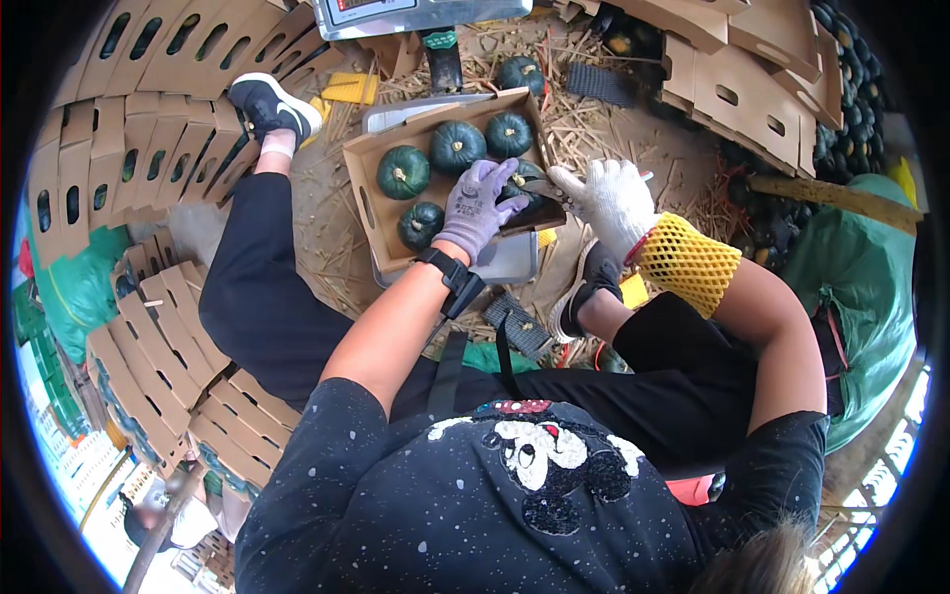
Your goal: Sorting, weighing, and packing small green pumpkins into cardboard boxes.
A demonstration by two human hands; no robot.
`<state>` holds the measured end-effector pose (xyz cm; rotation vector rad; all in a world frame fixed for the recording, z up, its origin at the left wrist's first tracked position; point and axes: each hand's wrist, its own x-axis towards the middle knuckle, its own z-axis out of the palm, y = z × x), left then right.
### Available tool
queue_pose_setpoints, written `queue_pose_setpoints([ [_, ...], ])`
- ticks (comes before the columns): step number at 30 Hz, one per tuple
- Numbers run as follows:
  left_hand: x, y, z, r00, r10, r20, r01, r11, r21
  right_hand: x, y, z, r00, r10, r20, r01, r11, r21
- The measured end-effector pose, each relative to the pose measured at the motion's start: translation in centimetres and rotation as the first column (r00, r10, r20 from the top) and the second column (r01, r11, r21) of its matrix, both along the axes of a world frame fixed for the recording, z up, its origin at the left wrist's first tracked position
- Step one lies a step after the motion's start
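A cardboard tray box (381, 243) holds several round dark-green squashes (457, 148). My left hand (477, 206), in a purple-grey glove, grips the squash (524, 188) at the box's right side, thumb and fingers spread over its edge. My right hand (616, 208), in a white knit glove with a yellow foam net sleeve (689, 263) around the wrist, is closed on clippers (546, 187). Their grey metal end lies across the top of that squash, by its stem. My fingers hide most of the tool; a red-and-white tip pokes out beyond the glove.
The box rests on a grey scale platform (515, 259), with the scale's display head (416, 14) beyond. Another squash (521, 74) lies on the straw-strewn ground. Stacked cardboard boxes (148, 148) stand at left and more (742, 99) at far right. A green sack (876, 297) sits right.
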<state>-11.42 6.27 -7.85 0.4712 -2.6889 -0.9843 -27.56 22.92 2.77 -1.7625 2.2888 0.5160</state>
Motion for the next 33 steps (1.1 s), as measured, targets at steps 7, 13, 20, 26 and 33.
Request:
queue_pose_setpoints([
  [7,-1.0,0.7,-0.7,0.997,-0.006,-0.076,0.001,0.997,-0.073,0.9,0.2,0.2,0.919,-0.222,0.327,0.211,0.975,0.068],
  [13,-1.2,-0.8,0.3,1.000,0.021,0.009,-0.020,0.999,-0.041,-1.6,-2.0,3.1,0.733,-0.299,0.611,0.184,0.952,0.245],
  [20,5.3,2.6,11.9,0.755,-0.601,0.261,0.535,0.796,0.283,-4.6,-4.1,1.4,0.949,-0.074,0.306,0.138,0.971,-0.195],
  [26,0.8,-5.4,6.1,0.977,0.194,0.093,-0.164,0.952,-0.260,-1.9,-10.5,-1.4,0.980,0.196,-0.044,-0.199,0.977,-0.078],
  [33,1.0,-8.6,-0.9,0.996,0.091,0.020,-0.080,0.942,-0.326,-0.6,-11.4,-1.4,0.986,0.099,0.136,-0.089,0.993,-0.074],
])
